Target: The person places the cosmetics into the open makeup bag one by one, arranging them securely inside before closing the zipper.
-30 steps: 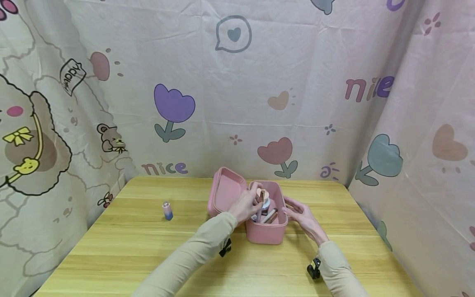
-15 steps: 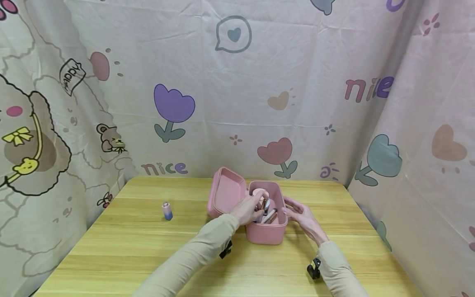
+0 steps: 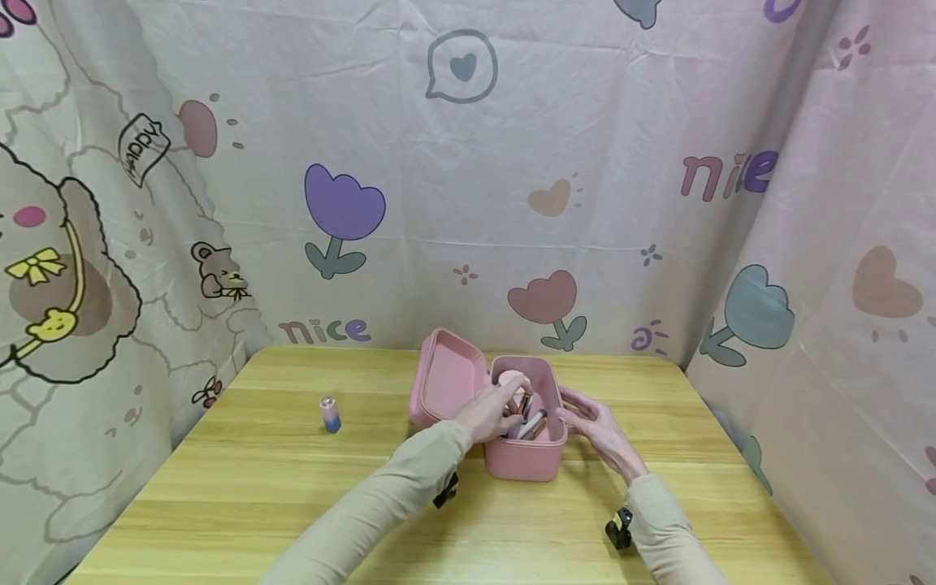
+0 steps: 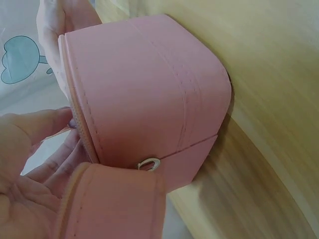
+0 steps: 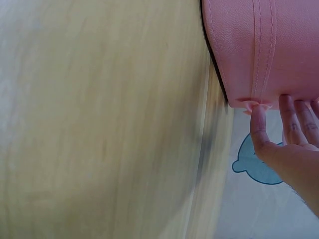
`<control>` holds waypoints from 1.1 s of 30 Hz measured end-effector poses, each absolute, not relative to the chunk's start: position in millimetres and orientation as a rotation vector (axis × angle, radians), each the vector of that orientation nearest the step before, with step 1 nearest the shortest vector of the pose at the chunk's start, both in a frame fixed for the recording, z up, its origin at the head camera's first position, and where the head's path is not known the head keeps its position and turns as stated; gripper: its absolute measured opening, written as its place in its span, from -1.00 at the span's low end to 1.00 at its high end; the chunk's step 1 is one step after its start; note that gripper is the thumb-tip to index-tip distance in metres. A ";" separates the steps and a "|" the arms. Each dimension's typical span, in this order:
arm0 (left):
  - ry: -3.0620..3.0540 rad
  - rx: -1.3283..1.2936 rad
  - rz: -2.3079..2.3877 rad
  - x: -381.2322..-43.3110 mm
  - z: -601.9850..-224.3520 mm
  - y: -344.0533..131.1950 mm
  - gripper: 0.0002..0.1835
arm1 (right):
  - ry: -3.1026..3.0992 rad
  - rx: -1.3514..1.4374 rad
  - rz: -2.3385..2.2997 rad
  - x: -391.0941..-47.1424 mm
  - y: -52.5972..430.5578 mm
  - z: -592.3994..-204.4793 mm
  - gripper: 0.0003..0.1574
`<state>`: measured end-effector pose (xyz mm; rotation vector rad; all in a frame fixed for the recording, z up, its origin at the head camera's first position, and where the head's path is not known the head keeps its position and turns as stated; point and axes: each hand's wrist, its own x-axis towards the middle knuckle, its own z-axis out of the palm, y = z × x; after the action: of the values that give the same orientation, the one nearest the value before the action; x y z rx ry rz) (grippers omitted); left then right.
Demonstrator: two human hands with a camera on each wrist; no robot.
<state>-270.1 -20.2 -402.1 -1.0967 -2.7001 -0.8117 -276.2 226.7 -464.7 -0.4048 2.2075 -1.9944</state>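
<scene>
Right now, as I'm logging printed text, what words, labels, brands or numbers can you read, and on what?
"nice": cloth backdrop, lower left.
"nice": same backdrop, right side, partly folded.
Left speech bubble: lettering too distorted to read.
Pink-and-blue tube and pink case: nothing readable.

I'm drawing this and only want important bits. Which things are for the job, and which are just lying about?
In the job:
open pink stitched case
left hand, partly inside it
slim dark-and-gold tube, pinched
right hand, against the case

Just about, probably:
small pink-and-blue tube, on the yellow wooden table
printed cloth backdrop
</scene>
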 end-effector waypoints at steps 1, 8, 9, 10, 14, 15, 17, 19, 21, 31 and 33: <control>-2.689 -1.107 -0.798 -270.2 -402.6 -19.7 -0.58 | 2.209 -0.403 -1.992 -276.1 226.8 -464.7 -0.20; -2.726 -1.114 -0.611 -269.7 -407.4 -16.2 -0.57 | 2.204 -0.399 -1.993 -276.3 227.1 -463.8 -0.19; -2.725 -1.111 -0.603 -269.8 -407.4 -15.8 -0.57 | 2.200 -0.393 -1.996 -276.5 227.5 -463.8 -0.19; -2.718 -1.109 -0.592 -270.2 -407.7 -15.7 -0.57 | 2.197 -0.390 -1.999 -276.6 227.7 -463.7 -0.19; -2.706 -1.108 -0.564 -270.3 -406.3 -15.6 -0.56 | 2.189 -0.382 -1.999 -277.1 228.1 -463.7 -0.18; -2.705 -1.109 -0.560 -269.9 -405.8 -15.7 -0.56 | 2.189 -0.384 -1.997 -277.1 228.2 -463.8 -0.18; -2.714 -1.101 -0.559 -269.6 -405.3 -15.6 -0.57 | 2.190 -0.384 -1.995 -277.0 228.4 -464.1 -0.18; -2.719 -1.094 -0.571 -268.8 -404.5 -15.8 -0.57 | 2.190 -0.386 -1.994 -276.8 228.2 -463.9 -0.18; -2.719 -1.092 -0.578 -267.7 -403.4 -16.4 -0.57 | 2.189 -0.389 -1.997 -276.6 227.6 -463.1 -0.18; -2.694 -1.075 -0.506 -266.5 -407.0 -21.3 -0.43 | 2.208 -0.395 -1.988 -276.1 227.3 -464.4 -0.18; -2.672 -1.065 -0.488 -267.8 -408.0 -21.4 -0.43 | 2.216 -0.391 -1.988 -276.2 227.1 -464.4 -0.19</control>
<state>-267.8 -21.4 -408.0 -1.0649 -2.6724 -0.4879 -276.2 227.1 -464.4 -0.3913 2.2157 -1.9883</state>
